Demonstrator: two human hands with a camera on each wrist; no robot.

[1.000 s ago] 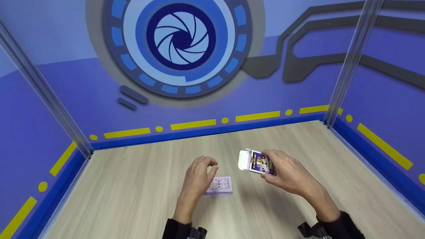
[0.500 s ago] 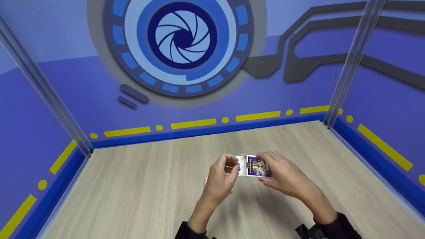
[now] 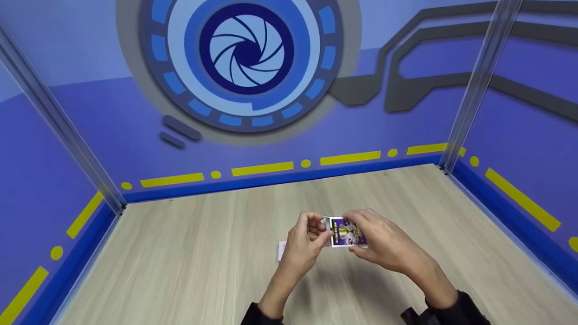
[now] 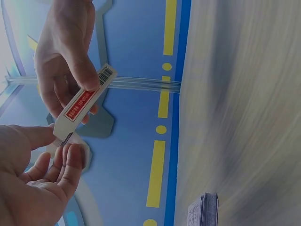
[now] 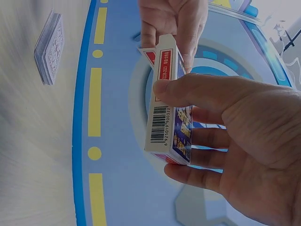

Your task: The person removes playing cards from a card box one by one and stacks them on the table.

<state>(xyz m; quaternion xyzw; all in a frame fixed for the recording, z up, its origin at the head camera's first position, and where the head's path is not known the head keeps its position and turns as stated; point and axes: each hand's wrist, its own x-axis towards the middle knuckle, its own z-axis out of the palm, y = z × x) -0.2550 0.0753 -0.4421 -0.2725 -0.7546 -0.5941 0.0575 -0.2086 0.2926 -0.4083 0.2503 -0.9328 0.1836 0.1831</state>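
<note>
The right hand (image 3: pixel 384 246) grips the card box (image 3: pixel 345 231) above the table (image 3: pixel 180 262), thumb on one narrow side, fingers curled round the other. The left hand (image 3: pixel 307 241) pinches the box's open flap end with its fingertips. The deck (image 5: pixel 49 47) lies flat on the table just behind the left hand, near the blue wall (image 3: pixel 113 126).

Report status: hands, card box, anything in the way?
Right hand grips the card box in the air. Left hand pinches its flap end. Deck of cards lies on the table, apart, nothing blocking.
</note>
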